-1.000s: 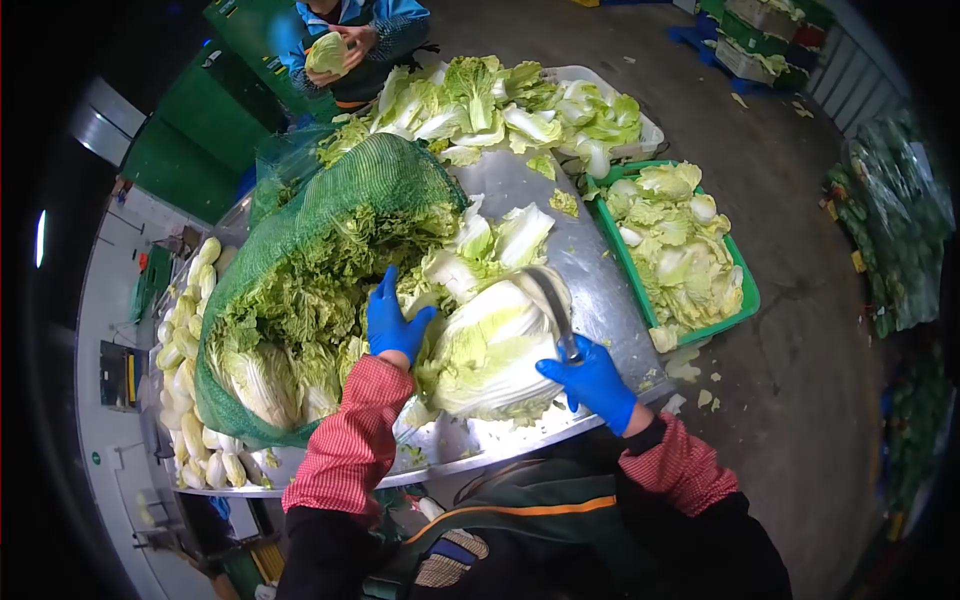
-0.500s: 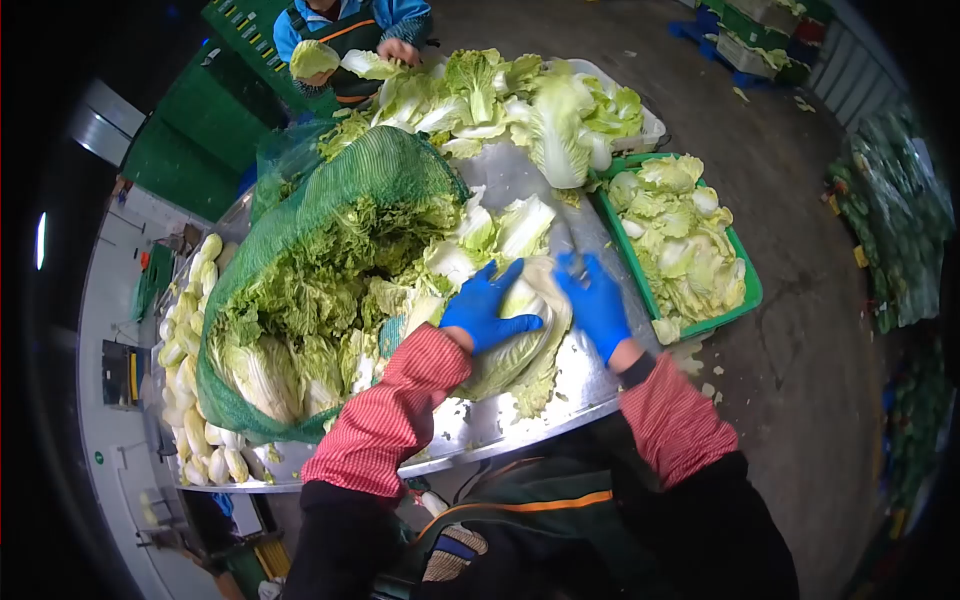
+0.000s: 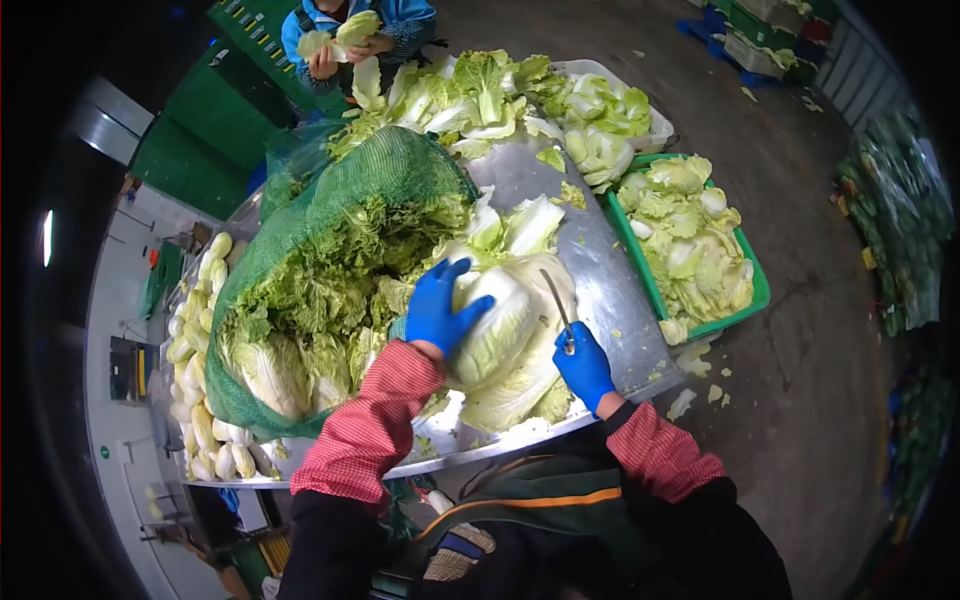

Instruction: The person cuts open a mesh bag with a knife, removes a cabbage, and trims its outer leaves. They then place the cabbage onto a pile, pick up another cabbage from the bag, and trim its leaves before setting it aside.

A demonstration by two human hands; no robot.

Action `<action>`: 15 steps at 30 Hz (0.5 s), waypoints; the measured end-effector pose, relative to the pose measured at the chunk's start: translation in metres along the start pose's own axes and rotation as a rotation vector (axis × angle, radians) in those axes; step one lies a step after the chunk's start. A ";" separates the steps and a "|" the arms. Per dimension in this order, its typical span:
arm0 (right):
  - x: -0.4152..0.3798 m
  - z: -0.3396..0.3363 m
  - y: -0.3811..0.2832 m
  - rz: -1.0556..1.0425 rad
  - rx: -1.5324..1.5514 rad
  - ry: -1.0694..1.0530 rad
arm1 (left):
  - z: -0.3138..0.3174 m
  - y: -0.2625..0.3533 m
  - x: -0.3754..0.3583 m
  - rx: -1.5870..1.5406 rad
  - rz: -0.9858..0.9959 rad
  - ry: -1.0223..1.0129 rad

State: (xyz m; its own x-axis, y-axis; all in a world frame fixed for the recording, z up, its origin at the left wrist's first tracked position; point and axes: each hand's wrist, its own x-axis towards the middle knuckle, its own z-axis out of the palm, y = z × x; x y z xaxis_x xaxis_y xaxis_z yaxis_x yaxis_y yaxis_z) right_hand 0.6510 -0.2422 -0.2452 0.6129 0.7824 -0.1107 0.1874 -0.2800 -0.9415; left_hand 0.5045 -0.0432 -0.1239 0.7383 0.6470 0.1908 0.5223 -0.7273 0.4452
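Note:
A Chinese cabbage (image 3: 497, 325) with a pale, smooth head lies on the metal table near its front edge. Spread beneath it and to its right are loose outer leaves (image 3: 515, 390). My left hand (image 3: 440, 310), in a blue glove, rests on the cabbage's left side with thumb and fingers apart. To the right of the cabbage, my blue-gloved right hand (image 3: 585, 365) is closed around the handle of a knife (image 3: 556, 300). Its narrow blade points away from me, over the loose leaf. Left of my left hand, a green mesh sack (image 3: 335, 185) lies open, full of leafy cabbages (image 3: 330, 265).
A green crate (image 3: 735, 320) of trimmed leaves stands at the right, a white crate (image 3: 660, 130) behind it. Trimmed cabbages (image 3: 195, 370) are piled at the left. Across the metal table (image 3: 610, 265), a co-worker (image 3: 400, 30) holds cabbage pieces beside a leaf heap (image 3: 470, 95).
My right hand has left the cabbage and now shows a knife. My left hand has shifted left on the cabbage, whose outer leaves now lie spread. The co-worker's hands have come together.

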 end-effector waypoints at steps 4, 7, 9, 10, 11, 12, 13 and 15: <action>0.008 0.006 -0.032 0.038 -0.073 -0.002 | 0.017 0.085 0.001 0.280 0.141 -0.189; 0.011 -0.002 -0.013 0.058 0.008 -0.015 | 0.025 0.086 0.008 0.286 0.065 -0.391; 0.012 -0.004 0.001 0.064 0.055 -0.013 | 0.029 0.056 0.007 0.074 0.110 -0.345; 0.012 -0.005 0.004 0.063 0.081 -0.014 | 0.026 0.041 0.006 -0.027 0.130 -0.317; 0.013 -0.006 0.006 0.073 0.087 -0.012 | 0.024 0.029 0.006 -0.150 0.136 -0.272; 0.014 -0.010 0.002 0.088 0.016 -0.029 | 0.007 0.025 0.005 -0.302 -0.024 -0.309; 0.013 -0.015 -0.006 0.105 -0.054 -0.046 | 0.003 0.012 -0.003 -0.333 -0.106 -0.195; 0.015 -0.016 -0.009 0.075 -0.145 -0.053 | 0.005 -0.022 -0.025 -0.463 -0.269 -0.029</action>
State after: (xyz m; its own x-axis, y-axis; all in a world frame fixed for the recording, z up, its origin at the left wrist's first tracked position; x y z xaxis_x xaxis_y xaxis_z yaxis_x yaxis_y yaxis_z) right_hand 0.6704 -0.2368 -0.2328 0.5886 0.7835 -0.1993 0.2541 -0.4133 -0.8745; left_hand 0.4766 -0.0443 -0.1429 0.6189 0.7855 -0.0045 0.4567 -0.3551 0.8157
